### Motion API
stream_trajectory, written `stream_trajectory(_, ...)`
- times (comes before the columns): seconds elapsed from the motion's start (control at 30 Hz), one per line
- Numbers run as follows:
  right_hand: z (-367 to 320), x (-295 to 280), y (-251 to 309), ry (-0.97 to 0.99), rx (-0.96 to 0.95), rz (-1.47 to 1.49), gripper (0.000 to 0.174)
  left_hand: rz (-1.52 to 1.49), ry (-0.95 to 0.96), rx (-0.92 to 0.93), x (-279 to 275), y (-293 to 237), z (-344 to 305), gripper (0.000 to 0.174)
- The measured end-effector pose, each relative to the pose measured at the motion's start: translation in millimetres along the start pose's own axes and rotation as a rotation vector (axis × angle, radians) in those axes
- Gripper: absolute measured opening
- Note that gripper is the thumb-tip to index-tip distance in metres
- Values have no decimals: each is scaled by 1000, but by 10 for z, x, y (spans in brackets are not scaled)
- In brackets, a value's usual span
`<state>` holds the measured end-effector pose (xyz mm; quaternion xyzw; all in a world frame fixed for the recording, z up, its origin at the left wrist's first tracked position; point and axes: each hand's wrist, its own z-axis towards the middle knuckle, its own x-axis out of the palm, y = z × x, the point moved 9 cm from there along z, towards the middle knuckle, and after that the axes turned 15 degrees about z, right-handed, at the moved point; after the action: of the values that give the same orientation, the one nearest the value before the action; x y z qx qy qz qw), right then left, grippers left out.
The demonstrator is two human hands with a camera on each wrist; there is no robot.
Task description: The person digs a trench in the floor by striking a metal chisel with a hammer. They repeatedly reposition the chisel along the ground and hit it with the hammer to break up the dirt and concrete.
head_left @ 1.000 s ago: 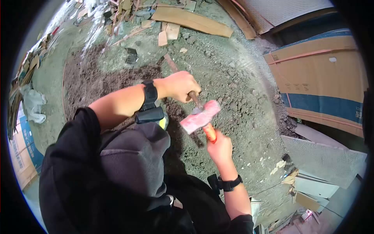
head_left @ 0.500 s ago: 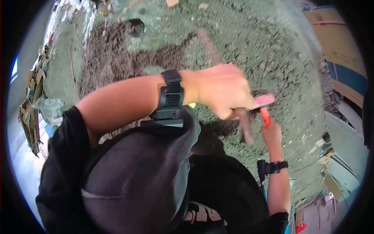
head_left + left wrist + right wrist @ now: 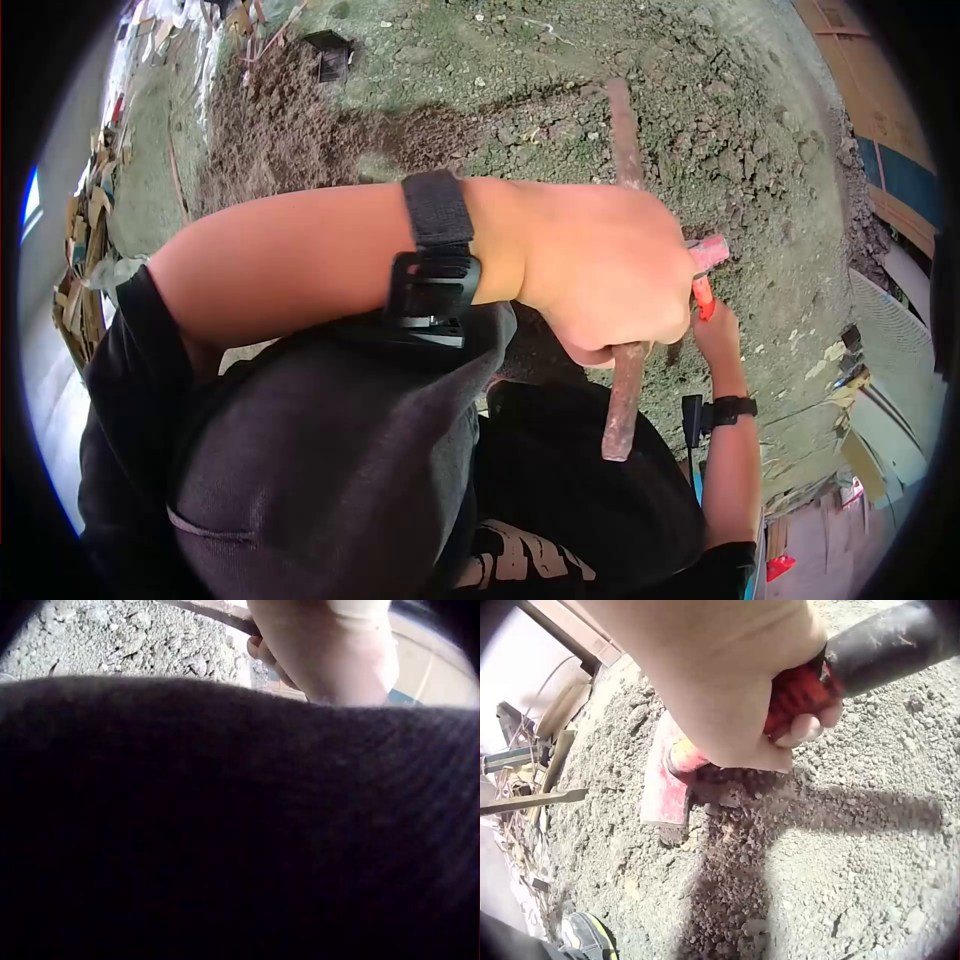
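In the head view my left hand (image 3: 610, 265) grips a rusty metal chisel (image 3: 622, 405) around its middle, held up close to the camera. Both ends of the chisel stick out of the fist. The chisel's flattened end (image 3: 544, 801) shows at the left of the right wrist view. Farther right and lower, my right hand (image 3: 718, 330) grips a hammer with a worn red head (image 3: 664, 795) and an orange handle, close behind the head. Past that hand runs the black part of the handle (image 3: 889, 649). The hammer's head is at the loose soil, partly hidden by the left hand in the head view.
Broken, crumbly soil (image 3: 720, 130) spreads around, with a darker dug strip (image 3: 400, 140) at left. A small dark box (image 3: 328, 56) lies beyond. Cardboard boxes (image 3: 880, 90) stand at right, scraps (image 3: 90, 235) at left. Dark fabric (image 3: 225, 825) fills most of the left wrist view.
My left hand has lifted the chisel toward the camera, away from the hammer, and the chisel has turned more upright in view. The hammer has moved right and lower. The head view has shifted.
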<state>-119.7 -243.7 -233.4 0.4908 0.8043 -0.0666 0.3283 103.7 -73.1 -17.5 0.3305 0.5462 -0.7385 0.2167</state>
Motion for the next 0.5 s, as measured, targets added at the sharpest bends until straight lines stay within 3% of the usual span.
stream_trajectory(0.1,33,-6,-82,9,29,34,26,-45,58,-88,-2,105,-54,22)
stream_trajectory(0.27,-67,-55,0,33,-54,79,32,-222,20,18,-46,15,-173,23)
stream_trajectory(0.37,-243,-170,-11,12,-45,117,37,-113,53,-25,-92,-15,-150,27)
stream_trajectory(0.43,-383,-252,-195,-13,-11,156,41,-181,-35,-57,-194,12,-48,31)
stream_trajectory(0.5,-548,-203,-505,10,73,211,45,-90,-6,-115,-249,77,121,33)
